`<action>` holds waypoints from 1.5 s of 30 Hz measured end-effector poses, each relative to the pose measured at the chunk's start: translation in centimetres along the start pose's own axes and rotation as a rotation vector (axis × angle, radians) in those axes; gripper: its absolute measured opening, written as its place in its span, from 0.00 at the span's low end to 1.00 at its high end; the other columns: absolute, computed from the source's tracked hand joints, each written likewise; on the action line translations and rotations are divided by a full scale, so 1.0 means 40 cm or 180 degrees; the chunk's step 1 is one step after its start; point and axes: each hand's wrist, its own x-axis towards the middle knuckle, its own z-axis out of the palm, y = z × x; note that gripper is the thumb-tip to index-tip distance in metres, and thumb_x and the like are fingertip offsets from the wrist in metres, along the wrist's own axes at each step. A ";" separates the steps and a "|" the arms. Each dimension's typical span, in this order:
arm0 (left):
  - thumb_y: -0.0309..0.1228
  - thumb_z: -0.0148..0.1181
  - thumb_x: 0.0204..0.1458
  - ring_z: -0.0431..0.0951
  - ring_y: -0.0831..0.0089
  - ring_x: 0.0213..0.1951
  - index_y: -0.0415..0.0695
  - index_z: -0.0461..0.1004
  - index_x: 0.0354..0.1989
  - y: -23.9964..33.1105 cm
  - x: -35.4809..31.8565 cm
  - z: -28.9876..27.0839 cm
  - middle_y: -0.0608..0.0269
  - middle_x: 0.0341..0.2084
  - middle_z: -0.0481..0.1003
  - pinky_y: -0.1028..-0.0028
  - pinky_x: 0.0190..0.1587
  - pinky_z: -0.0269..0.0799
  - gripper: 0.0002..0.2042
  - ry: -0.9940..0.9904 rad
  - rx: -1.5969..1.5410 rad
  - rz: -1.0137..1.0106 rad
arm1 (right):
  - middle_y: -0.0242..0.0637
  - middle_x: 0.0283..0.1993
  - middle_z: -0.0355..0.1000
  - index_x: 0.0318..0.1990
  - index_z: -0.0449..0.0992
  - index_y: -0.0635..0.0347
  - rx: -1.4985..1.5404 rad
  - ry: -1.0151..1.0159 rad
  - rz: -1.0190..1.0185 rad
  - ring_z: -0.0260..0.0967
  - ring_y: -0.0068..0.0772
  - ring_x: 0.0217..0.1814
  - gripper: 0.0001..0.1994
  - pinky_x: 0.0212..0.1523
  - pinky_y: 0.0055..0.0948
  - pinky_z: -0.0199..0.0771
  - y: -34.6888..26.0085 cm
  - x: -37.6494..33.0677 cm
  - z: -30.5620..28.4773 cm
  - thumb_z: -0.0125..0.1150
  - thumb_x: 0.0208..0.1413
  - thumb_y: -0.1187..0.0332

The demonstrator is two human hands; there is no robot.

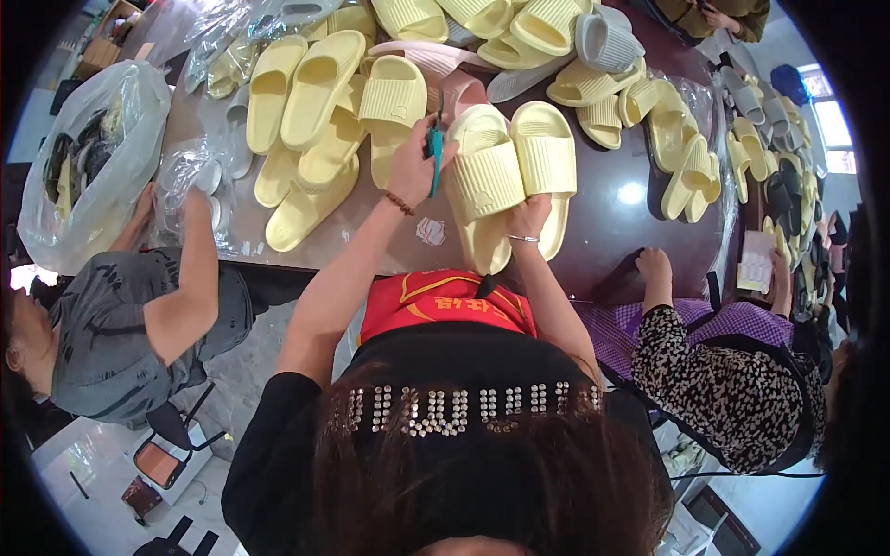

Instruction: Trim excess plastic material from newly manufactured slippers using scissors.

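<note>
- Wears a black top (pixel 417 491) with studs across it and a red apron (pixel 436 310) at the waist, close to the near edge of the surface (pixel 621 208).
- Grips with the right hand (pixel 529 217), above a silver bangle (pixel 524 239), a pair of yellow slippers (pixel 489 181), side by side and in front of the body, ribbed straps toward the view.
- Holds in the left hand (pixel 414 167), fingers curled round the teal handles, a pair of scissors (pixel 434 150), just beside the left slipper of the pair; cannot tell about contact there.
- Has small paper slips (pixel 430 232) lying on the surface between the forearms.
- Works between a person in grey (pixel 111 324) at the left, near a clear plastic bag (pixel 153 116), and a person in a patterned top (pixel 718 398) at the right.
- Faces, beyond the left hand, a loose stack of yellow slippers (pixel 320 88), some overlapping, with a pink slipper (pixel 431 54) among them.
- Shows, farther to the right, a grey slipper (pixel 607 44) amid more yellow ones.
- Ends at a bright window (pixel 832 130) at the far right.
</note>
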 end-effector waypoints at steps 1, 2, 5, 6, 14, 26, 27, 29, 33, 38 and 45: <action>0.33 0.58 0.44 0.70 0.78 0.33 0.42 0.60 0.50 0.016 -0.003 -0.022 0.60 0.32 0.71 0.79 0.36 0.65 0.24 0.0005 0.0005 -0.0004 | 0.51 0.43 0.64 0.42 0.68 0.67 -0.0400 -0.0035 -0.0242 0.59 0.51 0.46 0.17 0.48 0.36 0.57 -0.042 0.002 -0.018 0.53 0.39 0.74; 0.34 0.57 0.43 0.71 0.72 0.31 0.43 0.61 0.49 0.035 -0.006 -0.055 0.58 0.29 0.71 0.76 0.35 0.66 0.23 -0.0193 0.0488 0.0035 | 0.51 0.43 0.64 0.42 0.69 0.66 -0.0800 -0.0073 -0.0483 0.59 0.51 0.46 0.17 0.48 0.36 0.58 -0.070 0.005 -0.032 0.53 0.40 0.74; 0.35 0.55 0.43 0.72 0.60 0.27 0.44 0.64 0.47 0.096 -0.014 -0.124 0.53 0.24 0.71 0.70 0.32 0.67 0.21 -0.0620 0.1448 0.0105 | 0.50 0.43 0.64 0.42 0.69 0.64 -0.1036 -0.0123 -0.0603 0.60 0.50 0.46 0.17 0.47 0.36 0.59 -0.110 0.021 -0.080 0.53 0.41 0.72; 0.34 0.55 0.43 0.71 0.64 0.25 0.43 0.65 0.46 0.107 -0.016 -0.138 0.55 0.23 0.70 0.72 0.30 0.67 0.20 -0.0785 0.1584 0.0412 | 0.49 0.44 0.64 0.42 0.69 0.63 -0.1150 -0.0155 -0.0673 0.60 0.50 0.46 0.17 0.46 0.37 0.59 -0.113 0.024 -0.092 0.53 0.42 0.71; 0.29 0.53 0.42 0.71 0.67 0.22 0.40 0.66 0.45 0.171 -0.025 -0.165 0.56 0.20 0.70 0.73 0.27 0.67 0.18 -0.1710 0.1676 0.0739 | 0.45 0.39 0.70 0.39 0.73 0.61 -0.1324 -0.0404 -0.1340 0.67 0.44 0.41 0.14 0.40 0.33 0.66 -0.161 0.029 -0.141 0.55 0.40 0.74; 0.27 0.52 0.41 0.70 0.69 0.19 0.38 0.65 0.44 0.192 -0.046 -0.182 0.57 0.18 0.69 0.75 0.25 0.67 0.18 -0.1971 0.1426 0.0619 | 0.40 0.39 0.70 0.41 0.71 0.61 -0.0149 -0.0282 -0.0634 0.67 0.41 0.40 0.17 0.40 0.28 0.67 -0.182 0.002 -0.152 0.55 0.38 0.79; 0.27 0.52 0.41 0.70 0.68 0.19 0.38 0.65 0.44 0.204 -0.053 -0.175 0.57 0.18 0.68 0.75 0.25 0.67 0.18 -0.1978 0.1486 0.0755 | 0.40 0.39 0.70 0.41 0.71 0.61 -0.0143 -0.0273 -0.0638 0.67 0.41 0.40 0.17 0.40 0.28 0.67 -0.177 -0.002 -0.154 0.55 0.38 0.79; 0.28 0.52 0.41 0.69 0.67 0.19 0.38 0.65 0.44 0.206 -0.065 -0.170 0.57 0.18 0.68 0.75 0.25 0.67 0.18 -0.1978 0.1561 0.0899 | 0.40 0.41 0.69 0.42 0.70 0.63 -0.0529 -0.0338 -0.0914 0.67 0.38 0.41 0.15 0.41 0.28 0.67 -0.164 -0.010 -0.158 0.53 0.42 0.77; 0.28 0.52 0.40 0.69 0.65 0.18 0.39 0.66 0.44 0.196 -0.080 -0.164 0.56 0.18 0.68 0.75 0.25 0.67 0.18 -0.2003 0.1726 0.0875 | 0.40 0.43 0.67 0.44 0.68 0.67 -0.1211 -0.0340 -0.1407 0.66 0.34 0.42 0.14 0.42 0.27 0.66 -0.155 -0.036 -0.176 0.49 0.48 0.72; 0.28 0.52 0.40 0.69 0.66 0.18 0.40 0.66 0.44 0.182 -0.084 -0.166 0.57 0.17 0.68 0.74 0.25 0.67 0.19 -0.2257 0.1779 0.0899 | 0.39 0.44 0.67 0.44 0.66 0.69 0.1711 -0.0144 0.0428 0.65 0.31 0.43 0.15 0.42 0.27 0.66 -0.150 -0.068 -0.172 0.47 0.50 0.71; 0.26 0.52 0.37 0.69 0.66 0.18 0.40 0.66 0.44 0.152 -0.080 -0.184 0.57 0.17 0.68 0.73 0.24 0.66 0.20 -0.2294 0.1772 0.1176 | 0.44 0.44 0.66 0.41 0.71 0.61 -0.1108 -0.0506 -0.1469 0.61 0.49 0.48 0.17 0.48 0.39 0.61 -0.116 -0.073 -0.203 0.55 0.38 0.75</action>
